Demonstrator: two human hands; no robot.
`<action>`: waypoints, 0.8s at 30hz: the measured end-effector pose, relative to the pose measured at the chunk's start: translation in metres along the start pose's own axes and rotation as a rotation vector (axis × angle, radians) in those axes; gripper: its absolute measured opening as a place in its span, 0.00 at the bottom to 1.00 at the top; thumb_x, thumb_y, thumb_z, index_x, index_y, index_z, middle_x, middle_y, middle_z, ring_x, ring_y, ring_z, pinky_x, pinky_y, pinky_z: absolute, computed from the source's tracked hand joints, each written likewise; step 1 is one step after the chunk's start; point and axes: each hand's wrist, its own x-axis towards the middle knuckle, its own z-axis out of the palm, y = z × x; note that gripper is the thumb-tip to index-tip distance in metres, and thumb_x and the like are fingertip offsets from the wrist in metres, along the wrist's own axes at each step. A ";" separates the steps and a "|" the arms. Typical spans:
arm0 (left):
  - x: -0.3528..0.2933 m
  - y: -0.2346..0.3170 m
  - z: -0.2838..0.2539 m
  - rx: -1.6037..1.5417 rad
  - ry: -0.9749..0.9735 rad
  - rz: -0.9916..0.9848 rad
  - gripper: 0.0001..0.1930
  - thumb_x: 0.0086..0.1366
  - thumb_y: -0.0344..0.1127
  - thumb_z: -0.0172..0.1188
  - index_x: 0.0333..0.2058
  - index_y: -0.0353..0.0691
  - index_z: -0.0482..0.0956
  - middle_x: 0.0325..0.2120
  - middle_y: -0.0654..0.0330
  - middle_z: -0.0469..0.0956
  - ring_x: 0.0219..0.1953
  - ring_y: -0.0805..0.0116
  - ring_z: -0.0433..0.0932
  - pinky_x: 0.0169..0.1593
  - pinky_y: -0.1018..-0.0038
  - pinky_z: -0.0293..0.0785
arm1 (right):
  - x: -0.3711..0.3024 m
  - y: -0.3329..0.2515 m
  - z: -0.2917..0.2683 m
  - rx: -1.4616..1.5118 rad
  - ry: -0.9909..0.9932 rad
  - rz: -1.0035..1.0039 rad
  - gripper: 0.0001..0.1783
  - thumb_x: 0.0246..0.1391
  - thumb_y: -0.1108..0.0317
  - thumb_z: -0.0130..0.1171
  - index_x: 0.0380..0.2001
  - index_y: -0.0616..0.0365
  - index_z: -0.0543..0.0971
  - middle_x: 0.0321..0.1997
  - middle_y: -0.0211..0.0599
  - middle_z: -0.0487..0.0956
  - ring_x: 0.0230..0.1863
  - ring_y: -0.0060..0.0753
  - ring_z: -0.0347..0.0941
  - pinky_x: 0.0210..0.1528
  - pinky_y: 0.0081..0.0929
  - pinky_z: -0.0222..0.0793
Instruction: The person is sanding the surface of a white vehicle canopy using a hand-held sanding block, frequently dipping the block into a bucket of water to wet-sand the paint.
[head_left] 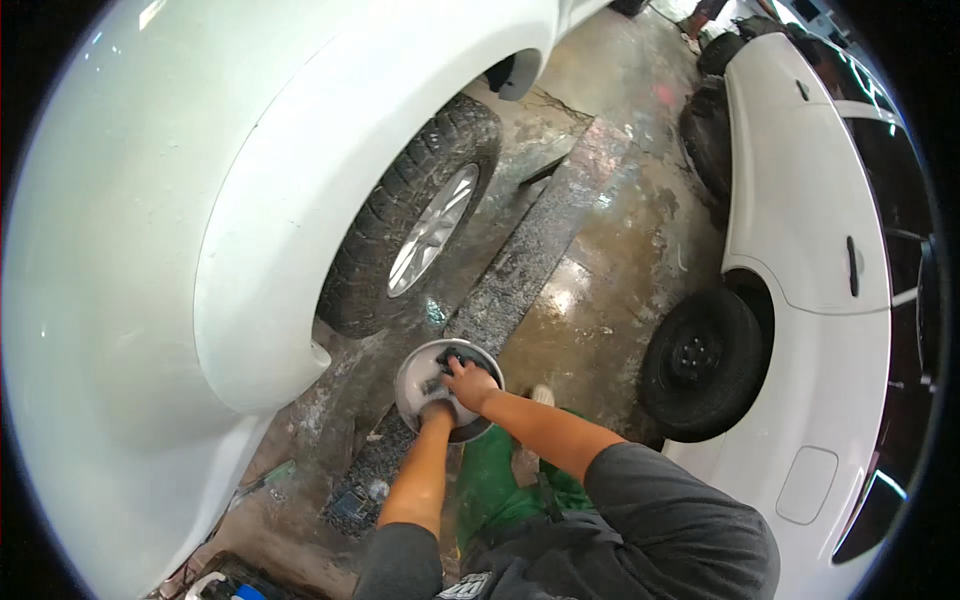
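Note:
A round pale bucket [403,400] with whitish, sudsy liquid inside is right in front of me. My right hand [474,384] reaches in over its right side, fingers curled on a dark wet cloth or sponge [460,355] by the far rim. Beside it, my left hand [437,409] dips into the bucket at the near side. Its fingers are hidden in the liquid, so what it touches there does not show.
A white car's fender [290,200] and muddy wheel [425,220] stand close on the left. Another white car [800,220] with a dark wheel [703,360] is on the right. A dark speckled strip [540,230] crosses the wet floor. Several items [235,585] lie lower left.

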 end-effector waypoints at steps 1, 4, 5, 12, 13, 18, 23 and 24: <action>0.002 0.024 -0.023 -0.010 -0.092 0.013 0.19 0.71 0.38 0.52 0.56 0.42 0.80 0.57 0.49 0.79 0.60 0.52 0.78 0.62 0.55 0.73 | 0.008 0.031 0.017 0.028 0.007 0.061 0.25 0.61 0.71 0.54 0.62 0.47 0.74 0.77 0.57 0.54 0.66 0.63 0.67 0.65 0.50 0.71; -0.048 0.049 -0.067 -0.206 -0.212 -0.081 0.18 0.70 0.36 0.52 0.55 0.42 0.81 0.55 0.49 0.81 0.59 0.51 0.80 0.60 0.53 0.75 | 0.040 0.052 0.047 0.794 0.014 0.406 0.30 0.62 0.63 0.54 0.68 0.51 0.69 0.70 0.56 0.69 0.65 0.58 0.69 0.64 0.53 0.69; -0.069 0.054 -0.076 -0.286 -0.215 -0.107 0.18 0.70 0.35 0.52 0.55 0.42 0.81 0.54 0.49 0.82 0.58 0.51 0.80 0.59 0.53 0.76 | 0.044 0.051 0.057 0.779 0.004 0.375 0.30 0.62 0.63 0.54 0.68 0.51 0.69 0.70 0.56 0.69 0.65 0.58 0.69 0.64 0.53 0.69; -0.151 0.055 -0.018 -0.793 0.574 -0.145 0.17 0.70 0.36 0.50 0.52 0.39 0.80 0.49 0.42 0.81 0.56 0.41 0.78 0.60 0.51 0.73 | -0.020 0.023 -0.055 -0.183 -0.394 -0.212 0.40 0.66 0.63 0.48 0.79 0.47 0.49 0.72 0.52 0.68 0.66 0.56 0.72 0.61 0.49 0.72; -0.151 0.052 -0.017 -0.867 0.612 -0.229 0.19 0.70 0.36 0.50 0.55 0.40 0.79 0.50 0.41 0.79 0.56 0.40 0.77 0.61 0.51 0.72 | -0.033 0.028 -0.076 -0.050 -0.296 -0.267 0.40 0.66 0.64 0.48 0.78 0.47 0.50 0.72 0.52 0.68 0.65 0.57 0.72 0.60 0.50 0.72; -0.197 0.047 -0.066 -1.066 0.734 -0.304 0.20 0.71 0.38 0.50 0.57 0.40 0.78 0.51 0.40 0.79 0.57 0.39 0.76 0.62 0.51 0.70 | -0.071 0.095 -0.168 -0.078 -0.257 -0.193 0.39 0.63 0.68 0.48 0.77 0.46 0.54 0.67 0.55 0.73 0.63 0.59 0.74 0.57 0.54 0.73; -0.185 0.069 -0.055 -1.059 1.097 -0.464 0.22 0.73 0.40 0.48 0.58 0.35 0.77 0.55 0.41 0.78 0.58 0.39 0.75 0.65 0.53 0.67 | -0.108 0.026 -0.344 -0.092 -0.390 -0.506 0.34 0.58 0.76 0.51 0.70 0.57 0.66 0.69 0.60 0.70 0.69 0.59 0.67 0.67 0.46 0.68; -0.183 0.075 -0.065 -1.090 1.225 -0.436 0.21 0.73 0.41 0.50 0.56 0.35 0.78 0.53 0.42 0.79 0.56 0.40 0.76 0.63 0.53 0.69 | -0.126 -0.010 -0.393 -0.115 -0.310 -0.641 0.34 0.57 0.78 0.50 0.70 0.57 0.67 0.68 0.59 0.71 0.67 0.59 0.70 0.66 0.45 0.69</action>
